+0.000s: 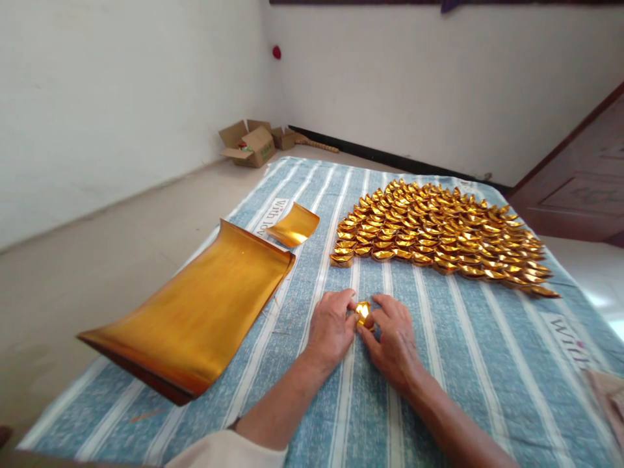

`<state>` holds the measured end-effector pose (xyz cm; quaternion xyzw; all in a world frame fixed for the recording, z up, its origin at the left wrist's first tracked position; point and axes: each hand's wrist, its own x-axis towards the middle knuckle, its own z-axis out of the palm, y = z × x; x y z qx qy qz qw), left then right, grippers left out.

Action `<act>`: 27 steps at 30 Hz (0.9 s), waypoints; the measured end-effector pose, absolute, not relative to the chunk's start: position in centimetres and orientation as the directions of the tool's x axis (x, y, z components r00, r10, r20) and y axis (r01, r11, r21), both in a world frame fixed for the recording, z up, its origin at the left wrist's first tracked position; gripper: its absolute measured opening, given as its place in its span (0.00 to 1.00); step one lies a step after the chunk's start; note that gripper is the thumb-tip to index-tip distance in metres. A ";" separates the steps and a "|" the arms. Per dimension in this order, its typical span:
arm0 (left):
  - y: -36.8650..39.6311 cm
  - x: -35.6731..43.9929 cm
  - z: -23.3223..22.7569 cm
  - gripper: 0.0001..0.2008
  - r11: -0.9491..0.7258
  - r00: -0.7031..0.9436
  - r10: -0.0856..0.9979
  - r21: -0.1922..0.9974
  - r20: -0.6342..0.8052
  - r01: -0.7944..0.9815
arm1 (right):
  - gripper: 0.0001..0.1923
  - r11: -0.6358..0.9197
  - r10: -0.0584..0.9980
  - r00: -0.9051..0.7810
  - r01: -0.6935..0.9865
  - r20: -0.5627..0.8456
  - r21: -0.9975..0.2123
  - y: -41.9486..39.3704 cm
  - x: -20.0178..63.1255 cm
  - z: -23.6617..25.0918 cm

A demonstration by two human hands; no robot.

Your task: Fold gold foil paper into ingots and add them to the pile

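Note:
Between my two hands is a small piece of folded gold foil paper [363,312], low over the striped cloth. My left hand [332,327] grips its left side with fingers bent around the edge. On the other side my right hand [391,330] pinches it between thumb and fingers. The lower part of the piece is partly covered by my fingertips. To the left lies a thick stack of large gold foil sheets [199,302], curled up at its ends. Beyond it rests a smaller gold sheet [295,225]. Many folded gold paper ingots [429,227] stand in close rows at the far right.
A blue and white striped cloth [316,403] covers the surface under everything. Past its far left corner, an open cardboard box [249,144] sits on the floor beside a smaller box [284,138]. A brown wooden door [580,175] is at the right.

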<state>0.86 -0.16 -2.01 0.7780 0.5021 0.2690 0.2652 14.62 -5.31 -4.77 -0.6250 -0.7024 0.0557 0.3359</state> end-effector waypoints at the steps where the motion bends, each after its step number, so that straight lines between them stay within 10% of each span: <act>1: -0.1 0.9 -2.0 0.19 -0.356 0.352 0.924 0.682 0.152 0.639 | 0.07 0.216 0.915 0.004 0.840 0.402 -0.499 -5.3 14.6 -4.7; 19: 0.5 0.5 -1.6 0.11 -0.532 0.475 0.842 0.534 0.254 0.657 | 0.08 0.247 0.878 0.029 0.827 0.477 -0.505 -5.2 14.6 -5.3; 27: 0.4 0.1 -1.3 0.10 -0.427 0.408 0.889 0.699 0.208 0.573 | 0.08 0.259 0.875 0.039 0.805 0.483 -0.533 -5.3 14.5 -5.1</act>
